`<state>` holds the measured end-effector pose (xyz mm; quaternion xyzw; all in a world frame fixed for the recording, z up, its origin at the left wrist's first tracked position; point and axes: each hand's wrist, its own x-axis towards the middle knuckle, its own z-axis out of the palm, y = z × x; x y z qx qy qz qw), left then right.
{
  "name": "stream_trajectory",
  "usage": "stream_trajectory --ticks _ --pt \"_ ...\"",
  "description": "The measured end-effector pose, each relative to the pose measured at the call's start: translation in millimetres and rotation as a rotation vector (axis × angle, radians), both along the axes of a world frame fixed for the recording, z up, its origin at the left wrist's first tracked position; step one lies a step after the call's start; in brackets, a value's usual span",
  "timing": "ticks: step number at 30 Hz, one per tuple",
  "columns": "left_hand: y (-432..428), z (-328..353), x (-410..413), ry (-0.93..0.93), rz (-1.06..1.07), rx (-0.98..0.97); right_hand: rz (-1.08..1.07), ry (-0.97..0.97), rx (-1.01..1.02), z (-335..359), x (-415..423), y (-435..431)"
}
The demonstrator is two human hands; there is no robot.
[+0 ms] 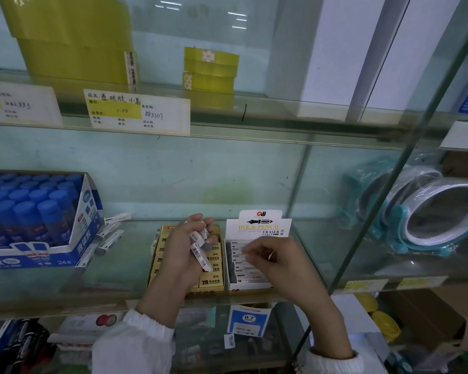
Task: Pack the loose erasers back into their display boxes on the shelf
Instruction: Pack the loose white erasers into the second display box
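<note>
- Left hand, frame centre: fingers clamped on eraser bundle.
- Right hand: fingers curled over white display box, centre-right; whether they pinch anything cannot be told.
- Recommended: seat each eraser flat, aligned with the row.

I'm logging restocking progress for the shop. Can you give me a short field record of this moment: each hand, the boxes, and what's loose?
left hand: grips a bunch of white-sleeved, grey-ended erasers above the yellow cardboard 2B eraser box
right hand: fingers curled over the rows in the white cardboard INK & PENCIL ERASER display box; blurred, grip unclear
loose: several matching erasers lying on the glass shelf beside the blue glue-stick box
</note>
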<state>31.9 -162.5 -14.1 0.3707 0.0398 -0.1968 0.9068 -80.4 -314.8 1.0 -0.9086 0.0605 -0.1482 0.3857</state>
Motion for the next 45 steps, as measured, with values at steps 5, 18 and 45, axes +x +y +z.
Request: stream_trajectory --ticks 5,18,45 --pt "3.9 2.7 -0.3 0.075 -0.084 0.012 0.097 -0.051 -0.199 0.4 21.7 56.3" --pt "2.6 -1.3 0.9 0.061 -0.016 -0.081 0.011 -0.136 0.278 -5.7 17.7 17.1" --pt "2.3 -0.7 -2.8 -0.132 -0.118 0.076 -0.078 -0.081 0.106 -13.8 11.8 8.2"
